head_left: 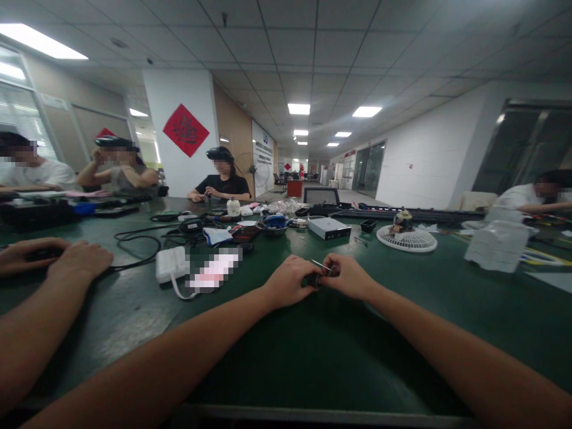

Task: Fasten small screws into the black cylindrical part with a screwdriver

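Note:
Both of my hands meet just above the green table. My left hand (289, 282) has its fingers closed round a small dark part (316, 279), mostly covered by the fingertips. A thin, shiny metal rod (319, 264) slants over that part and ends in the closed fingers of my right hand (347, 276). Whether the rod is a tool or belongs to the dark part cannot be made out. The fingertips of the two hands are very close together, perhaps touching.
At left, another person's hands (78, 262) rest by black cables (138, 247). A white power strip (172, 264) lies nearby. Beyond my hands are a grey box-shaped drive (329, 227), a bowl (272, 229) and a white fan grille (406, 239). Clear plastic packaging (498, 245) stands right.

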